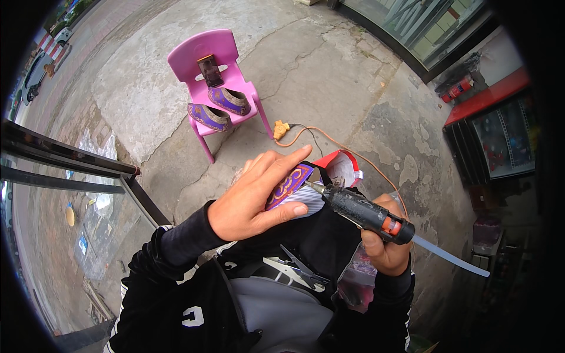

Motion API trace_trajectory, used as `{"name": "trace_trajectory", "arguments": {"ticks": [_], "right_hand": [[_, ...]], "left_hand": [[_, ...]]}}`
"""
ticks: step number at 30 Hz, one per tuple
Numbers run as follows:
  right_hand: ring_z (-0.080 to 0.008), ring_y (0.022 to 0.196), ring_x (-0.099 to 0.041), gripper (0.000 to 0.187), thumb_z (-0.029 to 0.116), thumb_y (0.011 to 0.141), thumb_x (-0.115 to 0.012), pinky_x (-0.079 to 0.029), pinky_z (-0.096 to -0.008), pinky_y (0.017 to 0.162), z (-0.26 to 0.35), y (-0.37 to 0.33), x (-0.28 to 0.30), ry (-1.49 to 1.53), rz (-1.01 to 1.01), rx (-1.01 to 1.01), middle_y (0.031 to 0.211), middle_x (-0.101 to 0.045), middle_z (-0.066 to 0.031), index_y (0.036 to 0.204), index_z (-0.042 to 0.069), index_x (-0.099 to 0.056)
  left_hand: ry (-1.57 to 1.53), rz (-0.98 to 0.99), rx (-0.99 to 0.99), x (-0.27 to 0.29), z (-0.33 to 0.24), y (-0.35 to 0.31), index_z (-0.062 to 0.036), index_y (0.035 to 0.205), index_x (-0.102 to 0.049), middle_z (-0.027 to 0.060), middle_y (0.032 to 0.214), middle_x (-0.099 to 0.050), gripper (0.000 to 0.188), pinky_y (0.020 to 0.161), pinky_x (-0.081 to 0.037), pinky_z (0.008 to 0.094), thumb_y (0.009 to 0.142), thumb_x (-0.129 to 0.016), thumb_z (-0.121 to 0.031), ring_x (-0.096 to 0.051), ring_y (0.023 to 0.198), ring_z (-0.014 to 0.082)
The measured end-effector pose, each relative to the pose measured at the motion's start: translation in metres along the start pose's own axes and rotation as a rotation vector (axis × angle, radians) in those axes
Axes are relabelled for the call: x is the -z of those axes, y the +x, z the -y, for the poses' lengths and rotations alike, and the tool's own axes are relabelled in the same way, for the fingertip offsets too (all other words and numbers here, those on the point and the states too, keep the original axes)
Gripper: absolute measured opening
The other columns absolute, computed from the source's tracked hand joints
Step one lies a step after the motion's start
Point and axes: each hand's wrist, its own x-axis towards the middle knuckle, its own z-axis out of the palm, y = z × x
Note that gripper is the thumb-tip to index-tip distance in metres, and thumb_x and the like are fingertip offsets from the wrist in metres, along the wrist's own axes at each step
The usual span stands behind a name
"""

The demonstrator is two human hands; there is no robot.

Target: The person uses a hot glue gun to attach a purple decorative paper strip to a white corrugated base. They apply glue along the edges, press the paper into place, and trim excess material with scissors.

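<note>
My left hand (250, 200) holds the purple patterned piece (288, 186), probably light, pliable and best pinched by its edges, while my right hand (385, 248) grasps the glue gun (360, 210) at its four o'clock.

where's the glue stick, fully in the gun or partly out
Partly out: a length of glue stick juts from the back of the gun.

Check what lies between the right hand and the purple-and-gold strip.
The black glue gun: in the head view, the right hand grips it, and its nozzle points toward the strip's right end.
</note>
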Motion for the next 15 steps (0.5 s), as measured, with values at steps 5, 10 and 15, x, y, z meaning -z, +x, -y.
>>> {"name": "trace_trajectory", "arguments": {"ticks": [5, 10, 15], "right_hand": [[-0.0241, 0.066, -0.06, 0.028, 0.021, 0.081, -0.072, -0.048, -0.0315, 0.06, 0.0046, 0.0011, 0.0029, -0.001, 0.036, -0.017, 0.08, -0.062, -0.0113, 0.092, -0.001, -0.058], [-0.0251, 0.066, -0.06, 0.027, 0.02, 0.08, -0.072, -0.048, -0.0318, 0.06, 0.0095, 0.0019, 0.0067, 0.003, 0.054, -0.101, 0.079, -0.06, -0.0113, 0.092, 0.0, -0.059], [-0.026, 0.069, -0.06, 0.026, 0.018, 0.079, -0.072, -0.048, -0.0327, 0.063, 0.0089, 0.0018, 0.008, -0.026, 0.042, -0.126, 0.082, -0.06, -0.0125, 0.091, -0.001, -0.059]], "left_hand": [[0.066, 0.007, 0.0, 0.0005, -0.0005, -0.0012, -0.0024, 0.147, -0.031, 0.0114, 0.097, -0.047, 0.081, 0.083, -0.035, 0.0338, 0.085, -0.069, -0.037, -0.043, 0.087, 0.0253], [0.091, -0.015, -0.02, -0.0012, -0.0003, -0.0016, -0.0045, 0.147, -0.032, 0.0133, 0.103, -0.048, 0.08, 0.085, -0.035, 0.0357, 0.085, -0.068, -0.04, -0.044, 0.09, 0.0278], [0.07, -0.009, -0.027, -0.0016, -0.0004, -0.0015, -0.0043, 0.146, -0.032, 0.0141, 0.104, -0.048, 0.079, 0.084, -0.034, 0.0362, 0.085, -0.067, -0.041, -0.044, 0.091, 0.0287]]}}
